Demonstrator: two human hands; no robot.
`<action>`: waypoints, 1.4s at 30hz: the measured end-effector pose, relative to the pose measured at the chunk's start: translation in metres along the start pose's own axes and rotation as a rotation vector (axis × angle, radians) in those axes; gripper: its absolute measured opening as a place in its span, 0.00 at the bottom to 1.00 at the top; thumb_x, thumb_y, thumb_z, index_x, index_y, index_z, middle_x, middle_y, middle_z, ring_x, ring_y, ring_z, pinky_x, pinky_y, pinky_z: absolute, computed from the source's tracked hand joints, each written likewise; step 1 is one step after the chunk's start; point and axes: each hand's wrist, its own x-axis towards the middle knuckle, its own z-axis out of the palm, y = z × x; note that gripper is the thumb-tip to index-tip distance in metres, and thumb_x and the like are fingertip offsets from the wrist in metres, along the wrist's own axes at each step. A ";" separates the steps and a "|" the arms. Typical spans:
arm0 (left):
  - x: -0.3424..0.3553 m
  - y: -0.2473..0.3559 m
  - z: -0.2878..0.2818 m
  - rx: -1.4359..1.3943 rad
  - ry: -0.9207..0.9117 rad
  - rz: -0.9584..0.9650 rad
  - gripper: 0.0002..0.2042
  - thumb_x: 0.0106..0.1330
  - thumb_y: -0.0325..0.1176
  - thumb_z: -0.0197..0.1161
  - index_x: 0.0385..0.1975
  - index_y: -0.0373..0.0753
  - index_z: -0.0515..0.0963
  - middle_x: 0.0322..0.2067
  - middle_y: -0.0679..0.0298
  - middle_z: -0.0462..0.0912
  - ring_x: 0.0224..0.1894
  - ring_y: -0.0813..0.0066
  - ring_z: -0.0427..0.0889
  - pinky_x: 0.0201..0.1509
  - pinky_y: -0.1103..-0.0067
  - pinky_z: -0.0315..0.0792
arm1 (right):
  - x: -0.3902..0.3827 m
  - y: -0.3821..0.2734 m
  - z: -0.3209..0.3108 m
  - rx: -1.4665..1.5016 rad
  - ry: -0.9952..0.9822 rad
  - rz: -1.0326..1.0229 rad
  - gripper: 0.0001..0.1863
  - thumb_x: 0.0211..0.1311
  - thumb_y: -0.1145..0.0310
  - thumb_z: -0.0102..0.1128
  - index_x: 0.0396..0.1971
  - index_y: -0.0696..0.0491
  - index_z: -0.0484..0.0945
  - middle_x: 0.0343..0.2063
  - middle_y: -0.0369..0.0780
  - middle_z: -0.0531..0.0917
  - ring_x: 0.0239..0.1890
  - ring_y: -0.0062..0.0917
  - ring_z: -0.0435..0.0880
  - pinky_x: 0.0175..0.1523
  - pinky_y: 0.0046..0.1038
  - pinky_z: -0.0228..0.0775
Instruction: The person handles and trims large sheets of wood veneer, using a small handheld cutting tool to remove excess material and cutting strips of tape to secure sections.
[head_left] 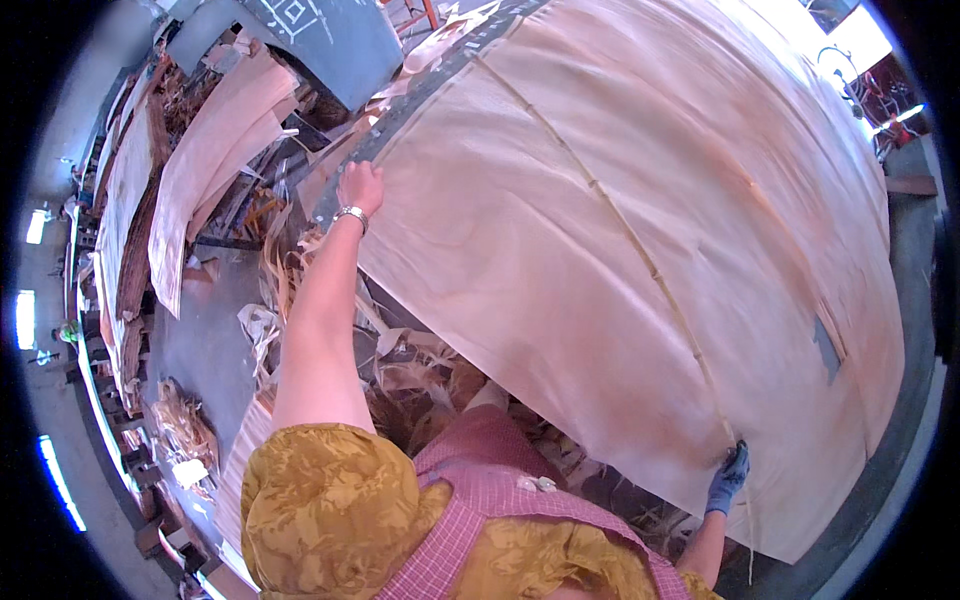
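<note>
Big pale veneer sheet (600,230) fills the centre and right, spread flat over a dark table (455,62) whose edge shows at the far left of the sheet. Left hand (360,186) is stretched far out, bare, with a metal watch (351,214) at the wrist, fingers curled closed on the far left edge of the sheet, apparently pinching it so the thin wood stays taut and does not sag. Right hand (728,478) wears a blue glove and sits at the near right, fingers folded onto the near edge just where a thin strip seam (640,250) running across the sheet ends (exact grip is hard to read, it looks closed on the edge). Arms are spread wide, likely because a sheet this large and floppy needs holding at two well-apart points. Below the near edge lies a heap of wood scraps (420,390) on the floor. Further left, more veneer sheets (215,150) are stacked on racks, drooping over their sides. A small dark patch (826,350) marks the sheet near its right side.
</note>
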 end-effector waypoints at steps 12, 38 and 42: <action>0.059 -0.043 -0.031 -0.238 -0.490 0.043 0.20 0.58 0.52 0.67 0.26 0.38 0.81 0.25 0.67 0.81 0.28 0.75 0.77 0.36 0.75 0.72 | 0.008 -0.018 -0.005 0.052 -0.017 0.049 0.20 0.71 0.63 0.45 0.56 0.60 0.71 0.55 0.48 0.76 0.58 0.42 0.73 0.64 0.38 0.62; 0.020 -0.118 -0.082 -0.476 -0.975 0.044 0.09 0.59 0.31 0.69 0.34 0.35 0.81 0.31 0.69 0.83 0.32 0.83 0.79 0.40 0.83 0.73 | 0.042 -0.048 -0.026 -0.031 0.050 -0.106 0.17 0.64 0.72 0.52 0.52 0.56 0.74 0.55 0.45 0.77 0.58 0.40 0.73 0.64 0.38 0.62; 0.021 -0.133 -0.098 -0.457 -0.975 -0.005 0.08 0.60 0.32 0.68 0.34 0.35 0.81 0.30 0.68 0.84 0.31 0.82 0.80 0.38 0.83 0.74 | 0.046 -0.048 -0.029 0.006 0.050 -0.126 0.17 0.63 0.73 0.53 0.52 0.55 0.74 0.55 0.45 0.77 0.59 0.39 0.73 0.64 0.38 0.62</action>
